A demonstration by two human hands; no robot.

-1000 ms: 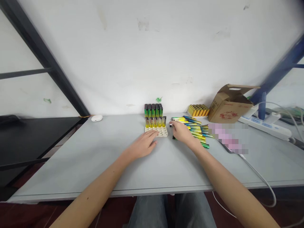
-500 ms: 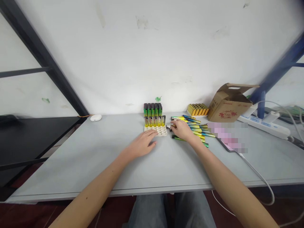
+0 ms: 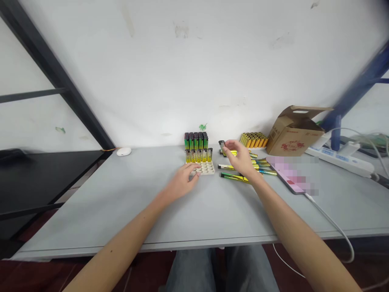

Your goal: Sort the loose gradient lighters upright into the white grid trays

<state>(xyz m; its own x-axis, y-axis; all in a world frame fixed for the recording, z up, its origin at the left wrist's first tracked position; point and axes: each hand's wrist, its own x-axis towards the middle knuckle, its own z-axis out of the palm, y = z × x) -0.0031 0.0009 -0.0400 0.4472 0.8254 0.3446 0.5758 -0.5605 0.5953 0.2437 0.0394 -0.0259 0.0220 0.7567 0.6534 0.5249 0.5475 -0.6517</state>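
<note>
My right hand (image 3: pixel 240 158) pinches a lighter (image 3: pixel 222 145), its dark top tilted up to the left, above the loose lighters. Below it, several shiny yellow, green and blue lighters (image 3: pixel 234 177) lie flat on the table, partly covered by the hand. My left hand (image 3: pixel 183 178) is closed at the near left corner of a white tray (image 3: pixel 209 167), fingers over it and thumb at its front edge. One row of clear-yellow lighters (image 3: pixel 199 155) stands upright at the tray's back; empty holes show in front. Behind that stand green lighters (image 3: pixel 196 142) with black tops.
A block of upright yellow-orange lighters (image 3: pixel 254 140) stands by the wall, beside an open cardboard box (image 3: pixel 290 136). Right of the loose lighters lies a phone (image 3: pixel 287 174) with a white cable. A power strip (image 3: pixel 340 159) is farther right; a small white case (image 3: pixel 123 151) sits at left.
My right hand has lifted a lighter off the pile and tipped it upward. The fingers of my left hand have shifted and closed in on the tray's corner.
</note>
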